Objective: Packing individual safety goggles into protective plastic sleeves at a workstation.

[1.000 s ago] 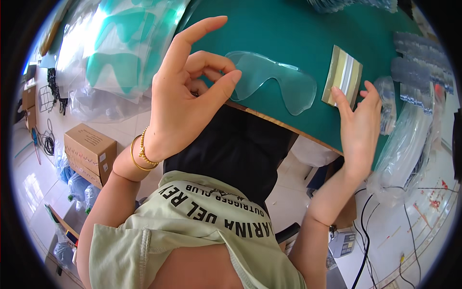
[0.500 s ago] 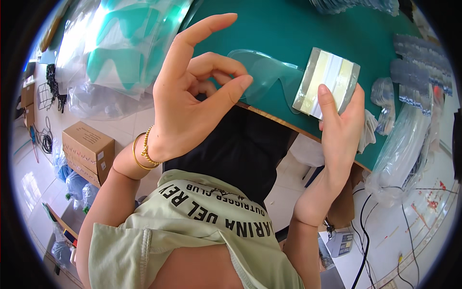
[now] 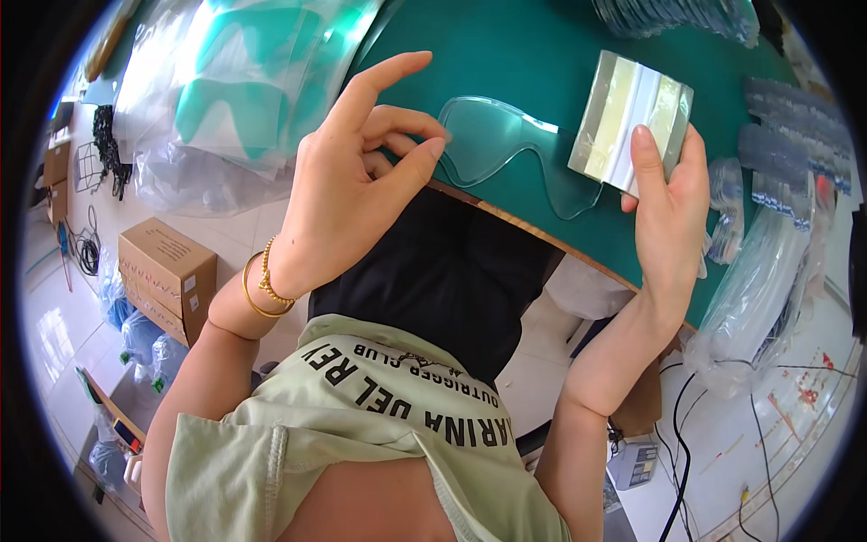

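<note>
- And there it goes: the right hand [image 3: 673, 199] has swung the flat, square, white-and-pale-yellow striped block [image 3: 623, 108] up and to the right, off the clear, goggle-shaped plastic lens [image 3: 492, 140].
- That uncovers nearly the whole lens, which I now see on the near side of the green desk [image 3: 470, 54]; only its right end meets the block's lower corner in my view. As I read it, the surface is open to inspection or another pass.
- Right grip: clamped firmly on the block, thumb across the striped face, fingers behind.
- Left hand [image 3: 348, 190]: thumb and fingertip drawn close at the lens's left end, index finger raised. Pinching it? I cannot tell from here.
- Hidden from me: the block's underside, most of the right fingers, and whether block and lens touch or merely overlap.
- Hard going at the edges, too — the stack of clear, bluish plastic pieces [image 3: 677, 16] is cut off up top, and glare washes out the translucent bag with teal shapes [image 3: 235, 117].
</note>
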`<move>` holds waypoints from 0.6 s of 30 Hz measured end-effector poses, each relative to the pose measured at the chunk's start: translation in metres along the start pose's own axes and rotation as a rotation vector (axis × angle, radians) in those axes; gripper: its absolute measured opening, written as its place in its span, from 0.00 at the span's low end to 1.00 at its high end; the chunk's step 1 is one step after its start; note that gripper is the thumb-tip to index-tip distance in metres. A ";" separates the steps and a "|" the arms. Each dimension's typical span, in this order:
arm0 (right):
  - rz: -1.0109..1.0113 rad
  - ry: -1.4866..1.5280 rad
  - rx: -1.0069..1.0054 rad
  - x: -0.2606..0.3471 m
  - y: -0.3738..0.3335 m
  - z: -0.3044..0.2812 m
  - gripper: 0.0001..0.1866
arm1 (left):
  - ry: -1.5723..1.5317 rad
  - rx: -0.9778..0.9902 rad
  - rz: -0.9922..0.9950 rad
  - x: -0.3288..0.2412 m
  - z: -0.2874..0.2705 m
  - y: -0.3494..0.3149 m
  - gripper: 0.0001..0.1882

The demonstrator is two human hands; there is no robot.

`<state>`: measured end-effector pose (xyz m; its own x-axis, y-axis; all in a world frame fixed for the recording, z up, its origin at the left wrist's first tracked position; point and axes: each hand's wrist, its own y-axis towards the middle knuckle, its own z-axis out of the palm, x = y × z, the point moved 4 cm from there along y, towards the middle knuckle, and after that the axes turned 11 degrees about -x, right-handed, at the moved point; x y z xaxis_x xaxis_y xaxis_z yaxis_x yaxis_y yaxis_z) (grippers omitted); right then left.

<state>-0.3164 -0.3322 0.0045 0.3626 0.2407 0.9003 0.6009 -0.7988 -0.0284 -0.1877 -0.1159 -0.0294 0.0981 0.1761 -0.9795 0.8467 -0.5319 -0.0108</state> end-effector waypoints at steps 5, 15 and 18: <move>0.034 -0.022 0.025 0.001 -0.001 0.018 0.22 | 0.014 -0.006 -0.011 0.001 -0.002 0.001 0.31; -0.041 -0.218 0.124 0.016 -0.005 0.061 0.19 | 0.041 0.004 0.001 0.002 -0.002 0.001 0.31; -0.042 -0.162 0.197 0.017 -0.009 0.067 0.20 | 0.051 -0.002 0.004 0.003 -0.002 0.000 0.31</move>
<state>-0.2682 -0.2840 -0.0085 0.4340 0.3693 0.8218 0.7396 -0.6669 -0.0909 -0.1858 -0.1137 -0.0318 0.1282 0.2161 -0.9679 0.8472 -0.5312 -0.0064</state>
